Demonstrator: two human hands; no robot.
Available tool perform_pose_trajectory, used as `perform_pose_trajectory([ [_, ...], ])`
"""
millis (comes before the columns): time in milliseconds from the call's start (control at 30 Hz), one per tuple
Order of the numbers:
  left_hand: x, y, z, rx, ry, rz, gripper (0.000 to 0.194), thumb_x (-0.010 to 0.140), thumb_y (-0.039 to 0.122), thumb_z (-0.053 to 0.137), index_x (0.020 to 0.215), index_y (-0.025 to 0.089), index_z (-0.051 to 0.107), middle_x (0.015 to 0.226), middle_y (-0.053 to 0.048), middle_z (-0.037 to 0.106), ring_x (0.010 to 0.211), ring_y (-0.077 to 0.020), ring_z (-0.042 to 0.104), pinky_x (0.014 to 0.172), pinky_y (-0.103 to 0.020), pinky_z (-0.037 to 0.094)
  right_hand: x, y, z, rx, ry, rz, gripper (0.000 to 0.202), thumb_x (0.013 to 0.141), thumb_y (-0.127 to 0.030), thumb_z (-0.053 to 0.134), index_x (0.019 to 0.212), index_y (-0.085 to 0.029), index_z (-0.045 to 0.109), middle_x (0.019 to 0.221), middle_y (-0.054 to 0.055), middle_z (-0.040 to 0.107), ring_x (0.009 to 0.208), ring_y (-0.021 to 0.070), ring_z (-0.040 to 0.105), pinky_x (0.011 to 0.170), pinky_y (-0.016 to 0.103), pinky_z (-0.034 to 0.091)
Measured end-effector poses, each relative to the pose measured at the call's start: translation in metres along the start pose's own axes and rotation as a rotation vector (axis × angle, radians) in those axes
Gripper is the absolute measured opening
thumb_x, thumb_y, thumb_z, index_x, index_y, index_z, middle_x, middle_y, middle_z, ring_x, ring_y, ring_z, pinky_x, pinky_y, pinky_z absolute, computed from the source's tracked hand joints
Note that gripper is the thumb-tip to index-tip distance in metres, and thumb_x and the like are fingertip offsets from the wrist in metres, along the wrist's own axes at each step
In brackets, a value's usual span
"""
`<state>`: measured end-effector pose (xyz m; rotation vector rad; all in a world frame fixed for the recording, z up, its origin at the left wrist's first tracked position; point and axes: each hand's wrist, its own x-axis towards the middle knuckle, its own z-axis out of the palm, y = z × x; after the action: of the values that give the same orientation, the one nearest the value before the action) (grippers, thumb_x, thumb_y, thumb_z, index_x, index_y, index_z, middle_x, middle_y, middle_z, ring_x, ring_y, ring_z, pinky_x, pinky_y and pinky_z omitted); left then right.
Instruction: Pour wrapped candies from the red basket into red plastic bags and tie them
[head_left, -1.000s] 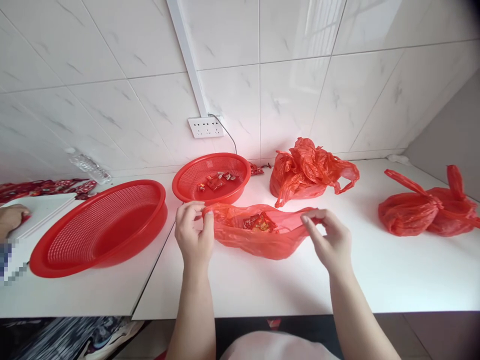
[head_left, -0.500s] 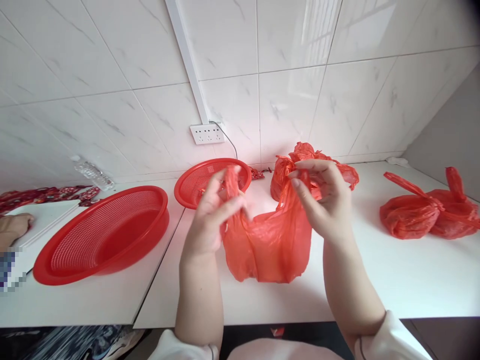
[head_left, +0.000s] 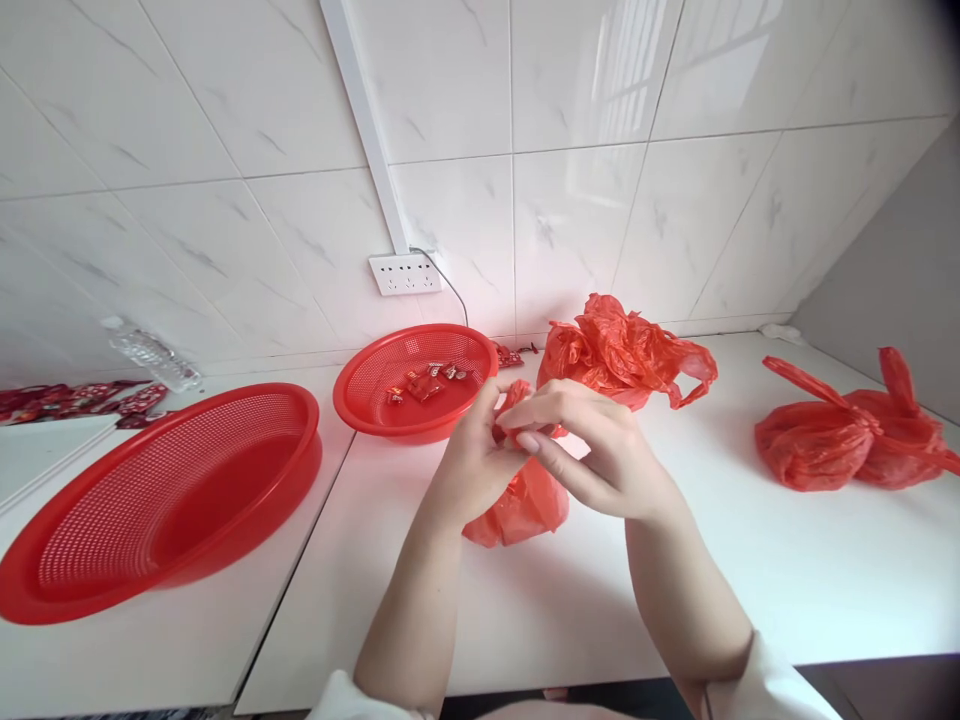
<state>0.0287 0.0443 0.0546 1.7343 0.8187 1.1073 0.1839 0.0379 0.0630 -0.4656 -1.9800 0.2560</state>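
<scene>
Both hands meet at the gathered top of a red plastic bag (head_left: 521, 510), whose rounded lower part hangs low over the white table. My left hand (head_left: 476, 455) is closed around the bunched plastic. From the other side, my right hand (head_left: 592, 440) pinches the same twisted top, its fingers bent over it. The fingers partly hide the bag's neck, and what is inside the bag does not show. Just beyond my left hand sits a red plastic colander (head_left: 360, 410) holding several small wrapped packets (head_left: 426, 386).
A larger red colander (head_left: 225, 500) stands on the left. Crumpled red bags (head_left: 615, 345) lie by the wall; tied red bags (head_left: 817, 440) are at right. A clear plastic bottle (head_left: 154, 352) and a wall socket strip (head_left: 405, 273) are at the back.
My hands have come together, and the bag's two spread handles are now gathered into one bunch. A nearby person's hand at the left edge has gone from view.
</scene>
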Motion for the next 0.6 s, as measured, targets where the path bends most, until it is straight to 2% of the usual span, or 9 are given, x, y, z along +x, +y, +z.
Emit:
perform_pose_trajectory([
  [67,0.0,-0.001,-0.002,0.02,-0.012,0.002,0.012,0.088,0.023,0.055,0.1,0.022,0.056,0.087,0.001,0.058,0.08,-0.0144,0.054,0.071,-0.028,0.045,-0.001,-0.001,0.005,0.0,-0.016,-0.012,0.021,0.09,-0.011,0.051,0.106,-0.021,0.059,0.089,0.004,0.066,0.082,0.017,0.061,0.073,0.033,0.051],
  [133,-0.001,-0.004,-0.003,0.014,-0.044,0.006,0.007,0.09,0.022,0.05,0.088,0.02,0.056,0.083,-0.001,0.057,0.078,-0.0152,0.053,0.069,-0.029,0.043,-0.003,-0.002,0.009,-0.035,0.007,-0.008,0.024,0.089,-0.01,0.052,0.109,-0.022,0.059,0.094,0.005,0.067,0.088,0.0183,0.063,0.076,0.035,0.052],
  [200,-0.001,-0.006,-0.002,-0.026,-0.043,-0.011,0.018,0.093,0.024,0.047,0.077,0.019,0.052,0.074,0.0,0.052,0.07,-0.0137,0.048,0.064,-0.028,0.04,-0.005,-0.003,0.009,-0.082,0.064,0.016,0.027,0.088,-0.01,0.052,0.111,-0.024,0.059,0.1,0.006,0.067,0.093,0.0203,0.064,0.079,0.038,0.053],
  [300,0.0,-0.006,-0.001,-0.079,0.012,-0.072,0.029,0.096,0.033,0.044,0.071,0.019,0.048,0.066,0.002,0.044,0.063,-0.0117,0.042,0.06,-0.026,0.038,-0.009,-0.004,0.004,-0.121,0.178,0.027,0.03,0.088,-0.01,0.053,0.112,-0.026,0.06,0.108,0.007,0.067,0.098,0.0233,0.064,0.08,0.041,0.054],
  [400,0.0,-0.001,-0.002,-0.108,0.042,-0.13,0.032,0.096,0.04,0.042,0.076,0.02,0.054,0.074,0.0,0.052,0.07,-0.0127,0.049,0.06,-0.024,0.04,-0.011,-0.005,-0.006,-0.144,0.221,0.028,0.031,0.087,-0.01,0.055,0.113,-0.026,0.06,0.105,0.006,0.068,0.1,0.0237,0.064,0.081,0.041,0.055],
  [467,0.0,0.003,-0.004,-0.135,0.011,-0.208,0.033,0.095,0.045,0.043,0.081,0.02,0.058,0.077,-0.001,0.055,0.067,-0.0122,0.05,0.051,-0.022,0.038,-0.012,-0.003,-0.011,-0.177,0.183,0.087,0.033,0.087,-0.011,0.057,0.117,-0.025,0.058,0.109,0.006,0.067,0.106,0.0237,0.062,0.086,0.041,0.053],
  [533,-0.001,0.004,-0.005,-0.167,-0.019,-0.289,0.034,0.093,0.05,0.044,0.083,0.021,0.058,0.07,0.0,0.053,0.054,-0.0096,0.045,0.041,-0.02,0.032,-0.012,0.0,-0.014,-0.184,0.108,0.177,0.033,0.088,-0.016,0.059,0.12,-0.024,0.056,0.114,0.007,0.065,0.109,0.0232,0.06,0.09,0.04,0.052],
  [600,-0.002,0.002,-0.006,-0.183,-0.026,-0.319,0.037,0.092,0.053,0.045,0.08,0.021,0.057,0.06,0.003,0.048,0.044,-0.0074,0.039,0.036,-0.019,0.03,-0.012,0.007,-0.013,-0.125,0.036,0.251,0.026,0.091,-0.019,0.057,0.116,-0.024,0.059,0.11,0.006,0.066,0.102,0.0209,0.063,0.085,0.037,0.054],
])
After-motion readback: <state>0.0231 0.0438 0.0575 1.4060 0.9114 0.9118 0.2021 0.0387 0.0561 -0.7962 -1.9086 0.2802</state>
